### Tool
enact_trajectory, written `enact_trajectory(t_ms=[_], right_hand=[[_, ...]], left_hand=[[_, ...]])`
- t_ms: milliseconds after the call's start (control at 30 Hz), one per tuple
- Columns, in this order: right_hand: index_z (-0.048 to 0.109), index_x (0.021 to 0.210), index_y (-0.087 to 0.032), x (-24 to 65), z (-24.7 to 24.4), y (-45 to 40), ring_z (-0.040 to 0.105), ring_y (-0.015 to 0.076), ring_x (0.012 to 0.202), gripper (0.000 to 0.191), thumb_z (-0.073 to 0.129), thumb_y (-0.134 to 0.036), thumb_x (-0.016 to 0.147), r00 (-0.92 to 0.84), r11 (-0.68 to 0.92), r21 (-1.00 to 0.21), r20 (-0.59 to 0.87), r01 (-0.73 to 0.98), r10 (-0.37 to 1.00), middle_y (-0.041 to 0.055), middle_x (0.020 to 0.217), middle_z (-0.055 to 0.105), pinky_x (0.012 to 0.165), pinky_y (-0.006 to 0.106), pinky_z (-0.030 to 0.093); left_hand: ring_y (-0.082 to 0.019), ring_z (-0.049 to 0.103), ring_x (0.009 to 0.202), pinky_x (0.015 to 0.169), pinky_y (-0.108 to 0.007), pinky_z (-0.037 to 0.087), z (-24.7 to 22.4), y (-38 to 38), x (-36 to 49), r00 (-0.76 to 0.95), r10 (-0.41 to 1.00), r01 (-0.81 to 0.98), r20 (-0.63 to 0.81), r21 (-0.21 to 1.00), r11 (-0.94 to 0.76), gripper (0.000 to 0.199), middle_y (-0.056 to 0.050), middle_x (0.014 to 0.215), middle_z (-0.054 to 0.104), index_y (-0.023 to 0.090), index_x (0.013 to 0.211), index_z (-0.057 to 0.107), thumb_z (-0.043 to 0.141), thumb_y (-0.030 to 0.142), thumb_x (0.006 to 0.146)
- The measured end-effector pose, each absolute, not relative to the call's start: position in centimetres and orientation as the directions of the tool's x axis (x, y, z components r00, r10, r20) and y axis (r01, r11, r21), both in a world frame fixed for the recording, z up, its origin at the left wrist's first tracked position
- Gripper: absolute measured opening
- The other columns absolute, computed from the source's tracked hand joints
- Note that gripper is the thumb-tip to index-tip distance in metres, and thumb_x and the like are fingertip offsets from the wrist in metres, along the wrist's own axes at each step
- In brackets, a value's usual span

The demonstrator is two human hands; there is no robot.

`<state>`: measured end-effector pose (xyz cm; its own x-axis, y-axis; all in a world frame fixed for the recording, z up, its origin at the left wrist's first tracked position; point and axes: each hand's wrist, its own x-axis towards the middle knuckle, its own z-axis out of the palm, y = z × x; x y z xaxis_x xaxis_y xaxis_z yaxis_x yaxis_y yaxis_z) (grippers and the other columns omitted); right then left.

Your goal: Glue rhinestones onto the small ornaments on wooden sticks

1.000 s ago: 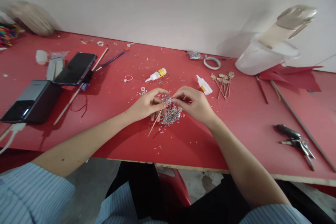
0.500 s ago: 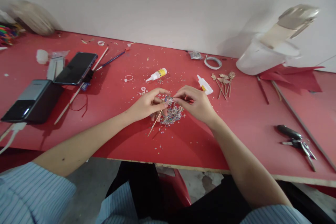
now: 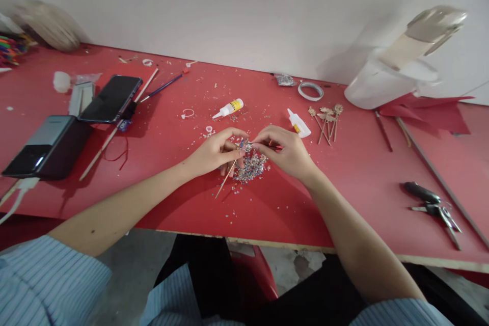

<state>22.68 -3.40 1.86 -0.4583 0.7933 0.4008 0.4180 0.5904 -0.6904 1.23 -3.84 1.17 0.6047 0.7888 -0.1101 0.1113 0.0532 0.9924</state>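
Note:
My left hand (image 3: 217, 154) is closed on a thin wooden stick (image 3: 226, 180), which slants down toward the table's front edge. At the stick's upper end, between my fingertips, is a small glittery piece, too small to make out well. My right hand (image 3: 282, 150) pinches a thin dark tool (image 3: 274, 145), its tip close to that piece. Both hands are over a pile of shiny silver and coloured flakes (image 3: 250, 167) on the red table. Behind them lie a white glue bottle with a yellow label (image 3: 231, 108) and a second white bottle (image 3: 299, 124).
Several sticks with glittery tops (image 3: 325, 116), a tape roll (image 3: 310, 91) and a white container (image 3: 389, 81) are at the back right. Keys (image 3: 435, 209) lie at the right. A phone (image 3: 111, 98), black box (image 3: 49, 146) and brush (image 3: 162, 86) are at the left.

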Motion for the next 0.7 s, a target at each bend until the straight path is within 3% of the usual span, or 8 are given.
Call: enact_trajectory(t_ms=[700], right_hand=[[0.064,0.084,-0.021,22.70,1.76,-3.45,0.053,0.0108,0.067,0.007,0.060,-0.025,0.088,-0.469,0.608,-0.676,0.412,0.418,0.781,0.0010,0.077,0.058,0.062,0.028,0.043]], left_hand=[[-0.010,0.061,0.046,0.042,-0.017,0.045,1.23,-3.82,1.29,0.605,0.790,0.102,-0.098,0.994,0.045,0.041,-0.001,0.071,0.067,0.018,0.124,0.042,0.058,0.030,0.088]])
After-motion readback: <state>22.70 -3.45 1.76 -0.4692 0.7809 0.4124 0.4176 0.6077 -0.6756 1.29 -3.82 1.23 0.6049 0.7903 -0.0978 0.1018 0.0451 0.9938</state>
